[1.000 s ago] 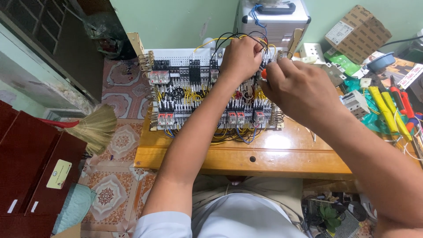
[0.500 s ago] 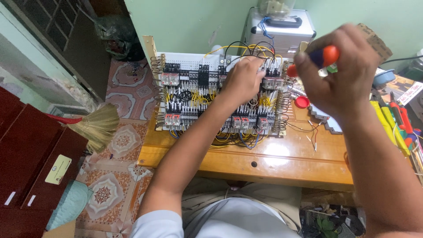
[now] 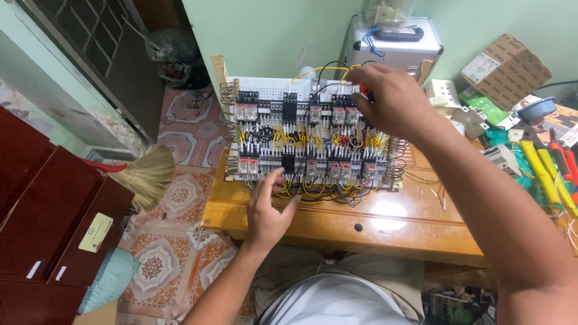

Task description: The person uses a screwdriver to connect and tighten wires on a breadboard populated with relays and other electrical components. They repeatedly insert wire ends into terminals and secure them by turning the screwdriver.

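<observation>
Two hands at work: both are on or just beside the wiring panel (image 3: 310, 135), which lies flat on the wooden tabletop (image 3: 385, 225) near its rear edge.
Panel: white perforated board with two rows of relays and terminal blocks, laced with yellow, black, blue and red wires.
Right hand (image 3: 388, 99): now down at the panel's upper right row; half a second ago it was raised clear of the board with the red-handled tool.
Right grip: fingers closed around the red-handled tool (image 3: 365, 90), of which only a small red part shows; the tip is hidden.
Left hand (image 3: 268, 207): has withdrawn from the middle of the board to its front edge, fingertips at the lower row's yellow wires.
Left grip: fingers loosely apart, clamped on nothing visible.
Meaning: judged from the shift, work has moved to the upper right terminals, with the left hand steadying below.
Surroundings: hand tools and a cardboard box (image 3: 506, 63) lie to the right; a broom (image 3: 141, 174) rests on the tiled floor at left.
</observation>
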